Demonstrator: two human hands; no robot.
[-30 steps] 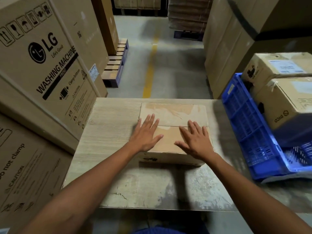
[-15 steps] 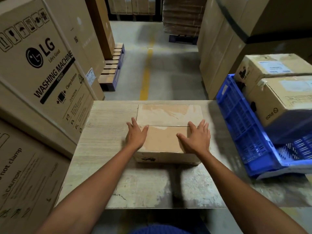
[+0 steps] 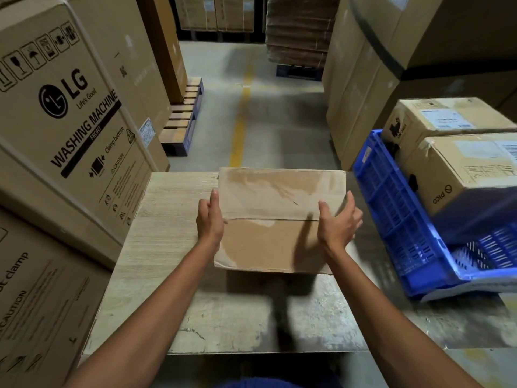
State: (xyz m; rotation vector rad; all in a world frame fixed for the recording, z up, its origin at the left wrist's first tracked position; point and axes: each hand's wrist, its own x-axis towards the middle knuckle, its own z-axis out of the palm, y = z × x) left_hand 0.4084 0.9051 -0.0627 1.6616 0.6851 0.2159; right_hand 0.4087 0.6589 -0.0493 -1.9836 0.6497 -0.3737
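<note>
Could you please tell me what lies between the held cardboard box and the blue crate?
Only the right hand gripping the box's side, then bare table, in the head view.

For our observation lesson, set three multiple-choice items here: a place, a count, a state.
1. The blue crate stands where from the held box? A left B right C underneath
2. How many cartons sit in the crate? A none B two C five
3. The left hand and right hand do what? A grip the box's sides B lie flat on its top C hang free
Answers: B, it stands on the right hand's side; B, two show; A, fingers curl round both side edges.
</note>
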